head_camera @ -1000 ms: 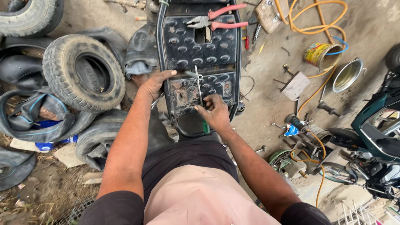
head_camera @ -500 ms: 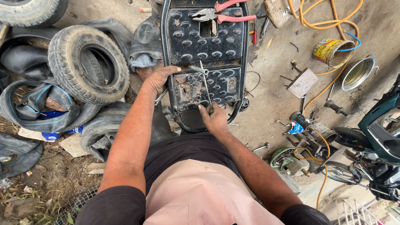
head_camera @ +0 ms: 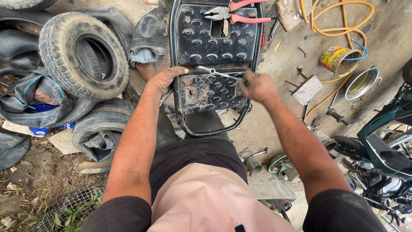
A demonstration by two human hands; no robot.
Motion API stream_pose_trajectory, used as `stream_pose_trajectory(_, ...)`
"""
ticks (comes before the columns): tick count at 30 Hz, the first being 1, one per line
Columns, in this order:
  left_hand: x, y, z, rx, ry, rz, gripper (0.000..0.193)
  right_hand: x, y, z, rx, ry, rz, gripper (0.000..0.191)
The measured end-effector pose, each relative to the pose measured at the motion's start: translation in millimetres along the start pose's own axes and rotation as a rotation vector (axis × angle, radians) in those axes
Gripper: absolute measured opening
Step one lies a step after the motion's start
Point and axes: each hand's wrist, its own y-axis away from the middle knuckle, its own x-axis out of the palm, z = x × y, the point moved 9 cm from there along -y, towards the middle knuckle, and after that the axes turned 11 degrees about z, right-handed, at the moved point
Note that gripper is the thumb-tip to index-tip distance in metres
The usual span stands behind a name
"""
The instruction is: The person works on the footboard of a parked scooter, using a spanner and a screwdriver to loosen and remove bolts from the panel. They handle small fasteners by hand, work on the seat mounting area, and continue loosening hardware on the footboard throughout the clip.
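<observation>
Black dimpled metal rack (head_camera: 214, 43): right hand (head_camera: 257, 87) has moved to its right edge, grasping a thin steel wrench (head_camera: 219, 73); left hand (head_camera: 165, 79) clutches its left edge; rack's top cut off.

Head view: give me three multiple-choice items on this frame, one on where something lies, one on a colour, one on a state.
1. Where do the pliers lie?
A. On the far end of the black metal panel
B. Inside the tyre
C. In the tin can

2. What colour is the coiled hose?
A. Green
B. Orange-yellow
C. White

3. What is the left hand doing?
A. Hanging free above the ground
B. Holding the pliers
C. Gripping the panel's left rim

Answers:
1 A, the red-handled pliers rest on the dimpled panel at its far end.
2 B, the loops by the tin can are orange-yellow.
3 C, its fingers curl over the rim, while the right hand holds a metal wrench.
</observation>
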Motion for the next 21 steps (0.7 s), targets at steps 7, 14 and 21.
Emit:
stream_pose_trajectory(7,7.7,2.2,-0.6,-0.017,-0.018,0.026,0.050,-70.8,21.6,8.6,-0.148,0.004,-0.423,0.052)
stream_pose_trajectory(14,8.7,5.0,-11.7,-0.001,-0.144,0.038,0.045,-6.4,36.6,-35.0,0.004,-0.948,-0.016,0.048)
stream_pose_trajectory(21,-2.6,-3.4,-4.0,0.022,-0.069,0.051,0.045,46.2,61.4,-21.0,-0.033,-2.490,-0.539,0.026)
